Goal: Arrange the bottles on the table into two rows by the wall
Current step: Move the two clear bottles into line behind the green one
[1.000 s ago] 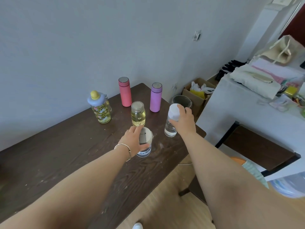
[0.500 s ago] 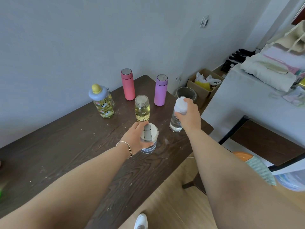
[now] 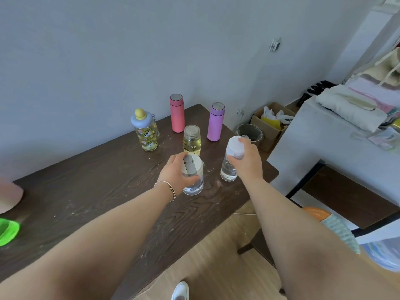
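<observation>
Near the wall on the dark wooden table (image 3: 91, 191) stand a pink flask (image 3: 177, 113), a purple flask (image 3: 215, 122) and a cartoon-print bottle with a yellow knob lid (image 3: 145, 133). A small glass bottle of yellow liquid (image 3: 192, 140) stands in front of them. My left hand (image 3: 176, 174) grips a clear bottle with a white flip lid (image 3: 192, 176) that rests on the table. My right hand (image 3: 247, 156) holds a clear bottle with a white cap (image 3: 231, 163) by its top, near the table's right edge.
At the left edge sit a pink object (image 3: 8, 195) and a green object (image 3: 7, 232). Beyond the table's right end are a bin (image 3: 249, 133), a cardboard box (image 3: 272, 118) and a white counter (image 3: 324, 135) with folded cloth.
The view has shifted, bringing the pink and green objects into sight at the left. My left hand has closed further around the flip-lid bottle. The right hand keeps its hold.
</observation>
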Demonstrator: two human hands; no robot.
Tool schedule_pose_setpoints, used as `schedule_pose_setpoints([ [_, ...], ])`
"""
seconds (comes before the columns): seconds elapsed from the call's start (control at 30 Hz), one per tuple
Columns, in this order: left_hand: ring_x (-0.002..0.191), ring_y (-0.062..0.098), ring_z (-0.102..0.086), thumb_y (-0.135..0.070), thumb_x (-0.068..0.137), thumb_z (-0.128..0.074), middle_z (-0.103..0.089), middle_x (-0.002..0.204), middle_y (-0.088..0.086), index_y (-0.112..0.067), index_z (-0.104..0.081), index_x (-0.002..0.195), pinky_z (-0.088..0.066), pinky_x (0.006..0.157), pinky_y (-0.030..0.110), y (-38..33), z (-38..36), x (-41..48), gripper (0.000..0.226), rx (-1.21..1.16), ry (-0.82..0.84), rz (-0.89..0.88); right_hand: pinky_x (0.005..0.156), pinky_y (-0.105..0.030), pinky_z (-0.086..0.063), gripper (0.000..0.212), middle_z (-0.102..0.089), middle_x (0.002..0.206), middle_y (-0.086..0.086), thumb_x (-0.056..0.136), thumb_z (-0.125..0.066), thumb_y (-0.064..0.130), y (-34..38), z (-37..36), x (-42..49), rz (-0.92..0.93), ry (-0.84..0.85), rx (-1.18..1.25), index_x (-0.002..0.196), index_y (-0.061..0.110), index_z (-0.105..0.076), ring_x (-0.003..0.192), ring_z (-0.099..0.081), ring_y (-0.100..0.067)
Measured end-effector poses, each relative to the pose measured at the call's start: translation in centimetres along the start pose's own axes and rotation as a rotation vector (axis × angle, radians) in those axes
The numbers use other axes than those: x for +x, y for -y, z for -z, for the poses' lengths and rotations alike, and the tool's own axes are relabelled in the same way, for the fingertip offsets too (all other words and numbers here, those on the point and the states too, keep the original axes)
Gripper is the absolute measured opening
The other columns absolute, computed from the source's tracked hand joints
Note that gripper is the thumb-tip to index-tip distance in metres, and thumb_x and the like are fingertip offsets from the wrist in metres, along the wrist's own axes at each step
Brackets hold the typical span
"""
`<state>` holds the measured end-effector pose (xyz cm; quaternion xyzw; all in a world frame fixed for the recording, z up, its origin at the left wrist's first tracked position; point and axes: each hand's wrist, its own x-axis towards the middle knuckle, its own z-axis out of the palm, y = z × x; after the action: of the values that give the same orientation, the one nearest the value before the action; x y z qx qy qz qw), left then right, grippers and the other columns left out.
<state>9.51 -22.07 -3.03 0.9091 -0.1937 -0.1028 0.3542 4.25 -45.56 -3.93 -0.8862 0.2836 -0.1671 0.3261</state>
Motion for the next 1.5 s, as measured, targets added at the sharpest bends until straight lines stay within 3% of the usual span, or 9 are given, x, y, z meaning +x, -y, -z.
schedule_pose_setpoints([
  [0.2,0.120,0.020,-0.050,-0.045,0.068,-0.081,-0.044,0.139,-0.002,-0.024,-0.038,0.143,-0.036,0.091,0.023,0.0,2.8,-4.7,0.089,-0.013,-0.140,0.082,0.097,-0.031,-0.047,0.068,-0.050,0.138,-0.001,0.081,-0.078,0.036,3.6,0.9,-3.8,0.136,0.093,0.025,0.138,0.030,-0.042,0.123,-0.051,-0.021],
  [0.47,0.121,0.024,-0.052,-0.042,0.071,-0.082,-0.044,0.141,0.000,-0.022,-0.039,0.144,-0.042,0.097,0.031,2.5,7.3,-12.2,0.087,-0.006,-0.322,0.239,0.095,-0.043,-0.050,0.063,-0.050,0.132,-0.003,0.081,-0.075,0.026,8.5,-0.1,-10.4,0.303,0.226,0.154,0.136,0.030,-0.045,0.121,-0.050,-0.023],
  [0.7,0.122,0.022,-0.051,-0.043,0.071,-0.081,-0.043,0.143,-0.003,-0.024,-0.038,0.144,-0.043,0.099,0.031,6.3,11.7,-18.3,0.087,-0.037,-0.421,0.317,0.091,-0.042,-0.047,0.062,-0.051,0.129,-0.004,0.080,-0.075,0.023,13.3,-2.8,-15.5,0.353,0.317,0.189,0.135,0.031,-0.047,0.116,-0.050,-0.026],
  [1.0,0.121,0.022,-0.052,-0.041,0.069,-0.083,-0.044,0.141,0.001,-0.021,-0.038,0.144,-0.037,0.095,0.026,15.9,18.8,-27.1,0.089,-0.043,-0.475,0.394,0.091,-0.041,-0.047,0.062,-0.049,0.131,-0.002,0.081,-0.074,0.023,21.4,-9.8,-25.1,0.362,0.393,0.215,0.135,0.035,-0.047,0.117,-0.052,-0.026],
  [1.5,0.118,0.025,-0.054,-0.040,0.069,-0.082,-0.046,0.138,0.003,-0.022,-0.041,0.141,-0.042,0.098,0.031,33.3,31.2,-38.2,0.085,-0.001,-0.494,0.463,0.085,-0.034,-0.044,0.062,-0.049,0.130,-0.004,0.081,-0.074,0.025,35.3,-22.4,-39.2,0.424,0.473,0.174,0.136,0.033,-0.047,0.115,-0.052,-0.026],
])
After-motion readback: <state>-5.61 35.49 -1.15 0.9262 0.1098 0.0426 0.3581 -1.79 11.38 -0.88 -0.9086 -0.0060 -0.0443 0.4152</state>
